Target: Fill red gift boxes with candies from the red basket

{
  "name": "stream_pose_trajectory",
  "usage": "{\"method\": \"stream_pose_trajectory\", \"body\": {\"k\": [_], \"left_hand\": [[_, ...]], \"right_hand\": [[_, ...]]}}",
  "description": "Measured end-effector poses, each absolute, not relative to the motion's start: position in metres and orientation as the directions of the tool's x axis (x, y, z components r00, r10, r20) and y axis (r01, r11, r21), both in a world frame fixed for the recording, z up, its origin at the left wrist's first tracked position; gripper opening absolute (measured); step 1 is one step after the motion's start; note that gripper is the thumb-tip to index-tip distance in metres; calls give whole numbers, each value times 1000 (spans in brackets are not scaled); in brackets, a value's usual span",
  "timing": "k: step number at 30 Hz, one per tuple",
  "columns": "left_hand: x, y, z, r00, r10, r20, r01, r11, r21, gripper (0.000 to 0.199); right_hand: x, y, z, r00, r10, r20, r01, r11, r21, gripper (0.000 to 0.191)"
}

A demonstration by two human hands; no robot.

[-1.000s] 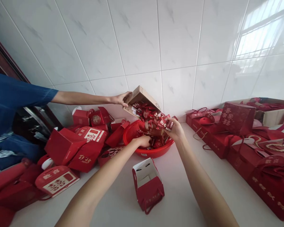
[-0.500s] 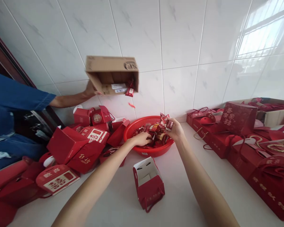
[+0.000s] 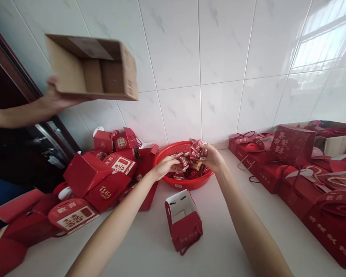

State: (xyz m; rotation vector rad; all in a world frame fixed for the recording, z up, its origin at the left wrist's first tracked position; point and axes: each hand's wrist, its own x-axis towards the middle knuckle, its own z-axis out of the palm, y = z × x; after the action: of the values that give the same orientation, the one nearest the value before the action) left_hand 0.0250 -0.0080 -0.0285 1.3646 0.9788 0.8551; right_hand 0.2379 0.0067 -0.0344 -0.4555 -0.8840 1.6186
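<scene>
Over a red plastic basket [image 3: 190,186] of wrapped sweets [image 3: 196,169], both my hands are close together. My left hand [image 3: 167,166] pinches a red-wrapped sweet [image 3: 185,160] above the left part of the basket. Several red-wrapped sweets [image 3: 196,147] are in my right hand [image 3: 213,157], between thumb and fingers, at the basket's back right. Just in front of the basket stands an open red gift box [image 3: 184,227] with a white inside and a cord handle; neither hand touches it.
At the upper left another person's hand [image 3: 57,96] holds a tilted cardboard box [image 3: 129,73] with its open side showing. Red gift boxes [image 3: 83,173] are piled on the left. Rows of filled red boxes [image 3: 294,192] line the right, with a carton [image 3: 334,144] behind. A tiled wall [image 3: 178,111] stands behind.
The other person's cardboard box has moved up and left, and no sweets show in it now. My left hand has risen from the heap with a sweet, nearer my right hand.
</scene>
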Motion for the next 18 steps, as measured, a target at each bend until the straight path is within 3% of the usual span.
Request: {"method": "stream_pose_trajectory", "body": {"k": [6, 10, 14, 18], "left_hand": [[29, -16, -24, 364, 931, -7, 8, 4, 1000, 20], [35, -21, -19, 263, 963, 67, 43, -81, 996, 29], [30, -42, -7, 196, 976, 91, 311, -150, 939, 32], [-1, -89, -5, 335, 942, -27, 737, -244, 630, 30]], "right_hand": [[235, -1, -28, -396, 894, 211, -571, -59, -819, 21], [233, -7, -24, -408, 892, 192, -525, -57, -849, 21], [233, -9, -23, -383, 905, 183, -489, -30, -872, 20], [236, -9, -22, -342, 923, 175, -483, -13, -875, 21]]}}
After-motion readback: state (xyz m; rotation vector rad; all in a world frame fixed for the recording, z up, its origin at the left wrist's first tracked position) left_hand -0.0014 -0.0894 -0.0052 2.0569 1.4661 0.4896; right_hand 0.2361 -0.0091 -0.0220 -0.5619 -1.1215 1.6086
